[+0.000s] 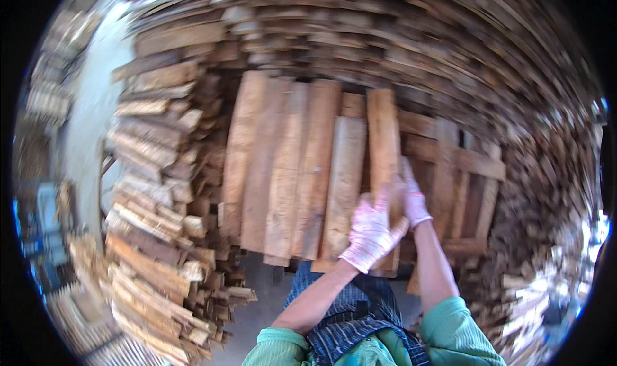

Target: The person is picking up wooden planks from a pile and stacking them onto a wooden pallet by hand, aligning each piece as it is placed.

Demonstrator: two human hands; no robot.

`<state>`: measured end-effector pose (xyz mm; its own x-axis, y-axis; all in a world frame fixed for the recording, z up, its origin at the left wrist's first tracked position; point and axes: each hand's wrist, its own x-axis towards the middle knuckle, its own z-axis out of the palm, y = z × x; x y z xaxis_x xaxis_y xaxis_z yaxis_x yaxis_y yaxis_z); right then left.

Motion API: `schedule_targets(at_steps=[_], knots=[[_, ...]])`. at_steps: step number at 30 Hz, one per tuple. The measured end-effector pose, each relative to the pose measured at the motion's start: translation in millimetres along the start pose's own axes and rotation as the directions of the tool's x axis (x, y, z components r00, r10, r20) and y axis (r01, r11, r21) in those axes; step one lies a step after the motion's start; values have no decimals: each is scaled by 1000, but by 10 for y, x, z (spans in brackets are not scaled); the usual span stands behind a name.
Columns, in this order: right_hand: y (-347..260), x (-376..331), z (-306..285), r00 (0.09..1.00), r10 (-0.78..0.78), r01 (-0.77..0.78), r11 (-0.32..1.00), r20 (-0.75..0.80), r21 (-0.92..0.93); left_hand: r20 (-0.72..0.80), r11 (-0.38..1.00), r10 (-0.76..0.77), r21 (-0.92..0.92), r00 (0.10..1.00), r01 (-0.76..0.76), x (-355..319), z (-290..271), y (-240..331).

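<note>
Both my hands wear white gloves with pink speckles. My left hand (373, 234) is at the near part of a light brown wooden plank (384, 131), its fingers along the left side and its thumb reaching across. On the plank's right edge lies my right hand (414, 196), fingers pointing away from me. The plank is held between the two hands, and its near end is partly covered by the left one. To the left, several wooden planks (283, 173) lie side by side, lengthwise from me. A shorter, paler plank (347, 173) is closest to the held one.
A wooden frame of slats (453, 186) shows right of my hands. Stacked timber (154, 199) rises at the left, and a long wall of stacked boards (360, 25) runs across the back. More blurred wood (546, 192) is piled at the right. Grey floor (263, 308) shows near me.
</note>
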<state>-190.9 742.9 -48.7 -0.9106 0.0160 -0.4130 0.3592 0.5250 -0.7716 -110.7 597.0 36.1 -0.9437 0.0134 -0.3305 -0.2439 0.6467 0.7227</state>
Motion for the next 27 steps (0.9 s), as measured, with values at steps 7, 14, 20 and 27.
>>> schedule_targets(at_steps=[7,14,20,27], knots=[[389,35,695,992,121,-122,992,-27,-28,-576,998,-56,-29,815,48,-231,-1545,-1851],[-1090,286,1150,904,-394,208,748,-168,-631,-481,597,-584,292,654,748,-158,-3718,-3592],[-2999,312,3745,625,-265,504,855,734,-120,-495,432,-858,-554,136,711,298,-4358,-5031],[-2992,759,5890,899,182,-18,924,399,-382,-486,398,-864,-494,134,773,809,-4223,-5153]])
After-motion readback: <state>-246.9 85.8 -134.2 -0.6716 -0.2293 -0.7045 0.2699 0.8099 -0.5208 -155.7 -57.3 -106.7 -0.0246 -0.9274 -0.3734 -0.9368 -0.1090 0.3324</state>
